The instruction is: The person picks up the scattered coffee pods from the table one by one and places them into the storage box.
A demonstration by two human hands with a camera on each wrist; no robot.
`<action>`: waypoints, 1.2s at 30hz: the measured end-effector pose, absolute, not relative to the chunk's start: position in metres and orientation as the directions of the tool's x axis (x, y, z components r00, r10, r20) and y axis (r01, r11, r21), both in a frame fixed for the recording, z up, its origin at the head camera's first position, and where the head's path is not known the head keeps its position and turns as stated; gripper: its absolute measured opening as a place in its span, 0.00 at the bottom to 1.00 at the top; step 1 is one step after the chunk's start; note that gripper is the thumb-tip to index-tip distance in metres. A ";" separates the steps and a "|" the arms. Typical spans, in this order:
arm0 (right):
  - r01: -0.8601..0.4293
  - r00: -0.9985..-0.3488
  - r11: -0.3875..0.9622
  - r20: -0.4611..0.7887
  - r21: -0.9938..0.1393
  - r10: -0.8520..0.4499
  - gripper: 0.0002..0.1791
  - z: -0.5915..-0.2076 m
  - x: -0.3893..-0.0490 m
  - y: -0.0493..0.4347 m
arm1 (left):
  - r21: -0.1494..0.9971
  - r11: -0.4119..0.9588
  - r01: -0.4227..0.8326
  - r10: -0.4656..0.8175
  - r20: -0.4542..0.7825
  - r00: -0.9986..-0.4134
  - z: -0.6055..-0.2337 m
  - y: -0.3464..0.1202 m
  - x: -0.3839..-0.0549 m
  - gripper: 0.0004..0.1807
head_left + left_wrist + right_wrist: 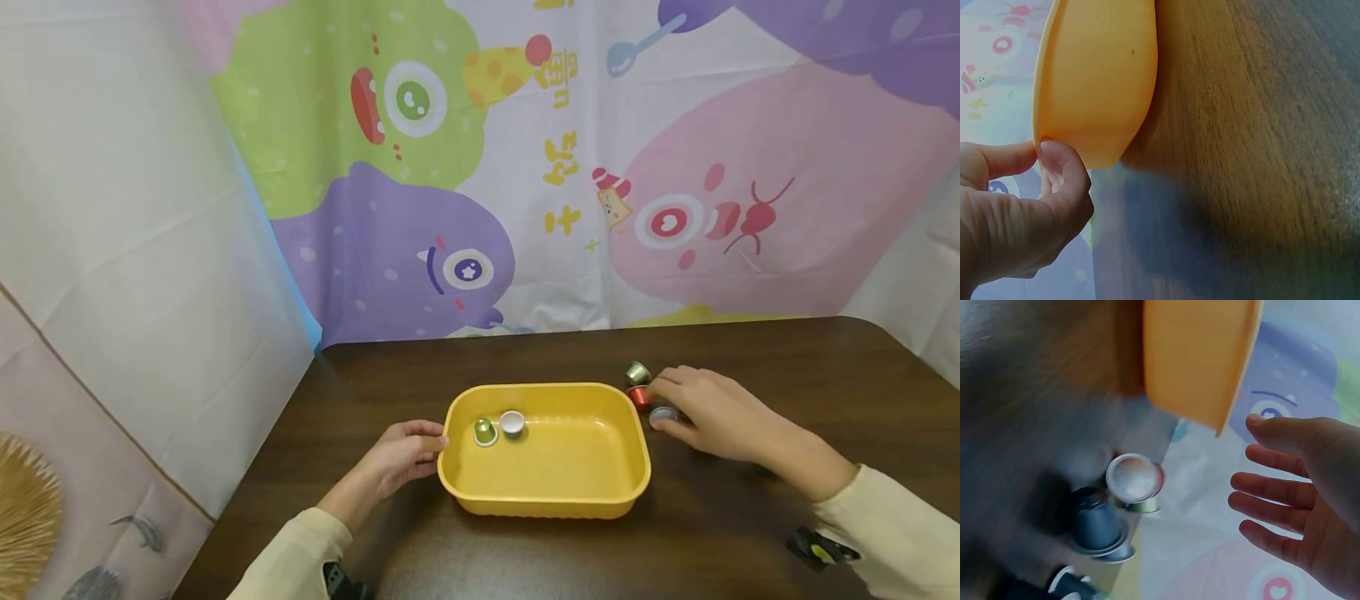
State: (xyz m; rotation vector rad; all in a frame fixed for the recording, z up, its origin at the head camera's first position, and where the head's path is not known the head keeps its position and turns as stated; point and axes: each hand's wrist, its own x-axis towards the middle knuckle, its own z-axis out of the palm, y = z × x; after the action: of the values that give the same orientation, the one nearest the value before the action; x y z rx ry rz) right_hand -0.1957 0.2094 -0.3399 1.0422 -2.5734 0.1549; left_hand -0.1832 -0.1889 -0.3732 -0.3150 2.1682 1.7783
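My left hand (405, 457) pinches the left rim of a yellow plastic tub (551, 508), thumb against fingers on the edge (1036, 112). Inside the tub, toward its left side, are a green coffee capsule (484, 431) and a pale one (512, 423). Past the tub's right side, my right hand (705, 412) hovers by several capsules, fingers apart and nothing between them in the right wrist view. Nearest it lie a silver-lidded capsule (663, 414), a red one (639, 397) and an olive-green one (637, 373).
In the right wrist view a dark blue capsule (1094, 519) stands on the dark wooden table (360, 375), with more dark capsules (1075, 587) at the lower edge. A cartoon-printed curtain (555, 275) hangs behind the table.
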 end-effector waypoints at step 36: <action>-0.612 -0.718 0.789 0.380 0.055 -0.583 0.19 -0.382 -0.179 0.290 | 0.905 0.147 -0.399 0.048 -0.409 -0.911 -0.376 -0.191 -0.187 0.16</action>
State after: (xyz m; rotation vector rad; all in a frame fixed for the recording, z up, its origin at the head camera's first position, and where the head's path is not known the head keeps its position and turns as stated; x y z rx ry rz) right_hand -0.1790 0.2898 -0.3820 0.9062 -2.5997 0.1049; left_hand -0.1873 -0.1912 -0.3758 -0.3371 2.0894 1.8212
